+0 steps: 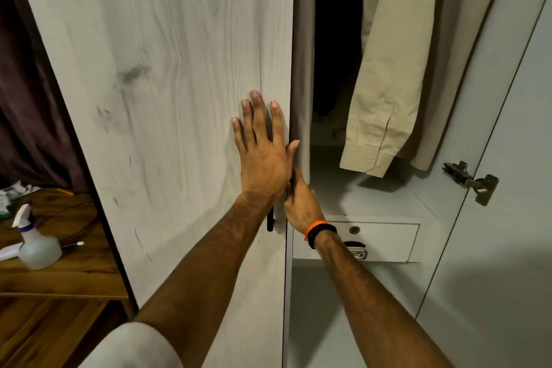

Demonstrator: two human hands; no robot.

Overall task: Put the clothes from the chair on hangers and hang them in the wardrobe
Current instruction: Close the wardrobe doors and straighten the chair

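Wardrobe door (pixel 167 84) upright, left hand (pixel 263 155) flat on it, right hand (pixel 301 203) gripping handle (pixel 270 222) (vertical).

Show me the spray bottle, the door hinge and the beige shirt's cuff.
spray bottle (pixel 38 251), head view, on its clear body.
door hinge (pixel 472 181), head view, on the metal arm.
beige shirt's cuff (pixel 369 160), head view, on the cuff band.

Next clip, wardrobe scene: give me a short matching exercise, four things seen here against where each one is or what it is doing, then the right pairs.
Things:
1. left hand
2. right hand
3. beige shirt
4. spray bottle

Places or states:
A. stands on the wooden table
B. hangs inside the wardrobe
C. fingers straight, flat on the wardrobe door
D. curled at the door's edge, by the black handle

Pairs: 1-C, 2-D, 3-B, 4-A
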